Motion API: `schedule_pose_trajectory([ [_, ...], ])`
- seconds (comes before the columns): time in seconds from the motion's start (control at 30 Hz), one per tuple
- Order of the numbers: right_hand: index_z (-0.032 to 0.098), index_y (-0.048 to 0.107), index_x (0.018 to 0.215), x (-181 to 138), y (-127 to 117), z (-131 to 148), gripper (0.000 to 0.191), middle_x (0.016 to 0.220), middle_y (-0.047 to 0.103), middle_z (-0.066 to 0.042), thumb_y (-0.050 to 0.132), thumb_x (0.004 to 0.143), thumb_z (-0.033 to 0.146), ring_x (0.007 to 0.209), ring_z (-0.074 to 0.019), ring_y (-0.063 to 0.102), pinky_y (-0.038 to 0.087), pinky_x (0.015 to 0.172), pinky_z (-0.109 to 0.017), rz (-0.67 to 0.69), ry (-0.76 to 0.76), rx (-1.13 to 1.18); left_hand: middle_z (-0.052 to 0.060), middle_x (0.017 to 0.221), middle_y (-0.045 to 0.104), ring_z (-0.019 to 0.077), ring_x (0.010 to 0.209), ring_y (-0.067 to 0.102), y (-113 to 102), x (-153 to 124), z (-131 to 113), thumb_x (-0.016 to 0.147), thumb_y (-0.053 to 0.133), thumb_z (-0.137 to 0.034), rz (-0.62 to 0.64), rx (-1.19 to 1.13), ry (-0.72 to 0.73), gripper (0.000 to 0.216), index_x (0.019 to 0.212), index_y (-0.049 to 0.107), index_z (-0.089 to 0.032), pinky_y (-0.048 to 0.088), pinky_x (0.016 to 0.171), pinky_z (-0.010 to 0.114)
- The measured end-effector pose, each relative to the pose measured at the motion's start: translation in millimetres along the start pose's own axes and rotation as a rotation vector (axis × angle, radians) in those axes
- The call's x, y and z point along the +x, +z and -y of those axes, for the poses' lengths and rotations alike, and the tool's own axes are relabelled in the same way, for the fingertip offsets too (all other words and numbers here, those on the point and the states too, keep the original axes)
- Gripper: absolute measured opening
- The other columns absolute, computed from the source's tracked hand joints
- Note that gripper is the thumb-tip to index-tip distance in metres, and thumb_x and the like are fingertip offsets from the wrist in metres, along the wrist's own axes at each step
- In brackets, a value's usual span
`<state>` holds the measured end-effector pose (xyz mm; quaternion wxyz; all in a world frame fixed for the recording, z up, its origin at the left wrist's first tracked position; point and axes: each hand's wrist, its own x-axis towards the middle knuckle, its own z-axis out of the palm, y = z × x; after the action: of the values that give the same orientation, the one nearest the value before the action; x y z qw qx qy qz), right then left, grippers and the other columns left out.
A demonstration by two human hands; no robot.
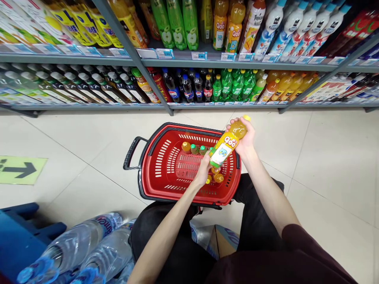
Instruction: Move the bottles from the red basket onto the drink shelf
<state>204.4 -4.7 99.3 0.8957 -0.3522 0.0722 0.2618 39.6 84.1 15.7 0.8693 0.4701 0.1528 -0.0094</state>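
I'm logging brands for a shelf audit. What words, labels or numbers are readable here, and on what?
"Qoo": the orange bottle held in the left hand and right hand.
"Qoo": two orange shelf bottles.
"Tropicana", partly legible: the juice bottle beside them.
Price tags, cola labels, water bottle label: too small or blurred.
Floor sign: an arrow only, no words.

Orange Qoo juice bottle (pixel 227 142), yellow cap, white-and-green label, tilted with cap up-right, held over the red basket (pixel 154 173), above other bottles
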Motion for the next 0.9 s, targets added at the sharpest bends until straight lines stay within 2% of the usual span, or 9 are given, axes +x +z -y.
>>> schedule_pose_trajectory([
  [0.1,0.023,0.056,0.076,1.7,-0.7,-0.7,0.020,0.071,0.063,0.004,0.072,0.074,0.036,0.061,-0.0103,0.059,0.051,0.059,-0.025,-0.034,0.006,0.002,0.013,0.105,0.074,0.0204,0.074,0.069,-2.4,-3.6,-0.2,0.084,0.058,-0.079,0.023,0.018,0.037,0.083,0.136,0.050,-0.014,0.047,0.059,0.029],
  [0.33,0.022,0.057,0.077,1.8,-0.6,-0.6,0.017,0.072,0.063,0.004,0.070,0.076,0.033,0.061,-0.0107,0.059,0.050,0.059,-0.026,-0.060,0.034,0.011,0.014,0.096,0.076,0.0227,0.071,0.070,-3.9,-5.2,-3.4,0.086,0.053,-0.082,0.068,0.039,0.035,0.089,0.141,0.051,-0.013,0.045,0.058,0.031],
  [0.47,0.022,0.057,0.077,1.0,0.3,0.1,0.016,0.073,0.063,0.004,0.068,0.078,0.034,0.062,-0.0105,0.059,0.050,0.060,-0.026,-0.075,0.033,-0.006,0.013,0.093,0.076,0.0251,0.074,0.072,-5.7,-4.0,-2.3,0.085,0.056,-0.082,0.081,0.019,0.033,0.087,0.138,0.055,-0.014,0.043,0.055,0.030],
  [0.6,0.022,0.057,0.077,1.7,-0.3,0.8,0.015,0.073,0.062,0.004,0.067,0.078,0.033,0.063,-0.0108,0.059,0.050,0.062,-0.026,-0.087,0.034,-0.010,0.012,0.091,0.076,0.0239,0.068,0.072,-5.3,-3.5,-3.5,0.081,0.059,-0.084,0.077,0.006,0.025,0.088,0.135,0.058,-0.015,0.042,0.053,0.030],
  [0.9,0.022,0.058,0.078,3.3,-1.3,2.1,0.016,0.073,0.062,0.004,0.068,0.077,0.034,0.062,-0.0105,0.060,0.049,0.062,-0.026,-0.092,0.045,0.006,0.011,0.085,0.075,0.0180,0.053,0.064,-5.0,-3.4,-8.1,0.080,0.051,-0.090,0.116,0.043,0.011,0.098,0.141,0.051,-0.013,0.046,0.055,0.031],
])
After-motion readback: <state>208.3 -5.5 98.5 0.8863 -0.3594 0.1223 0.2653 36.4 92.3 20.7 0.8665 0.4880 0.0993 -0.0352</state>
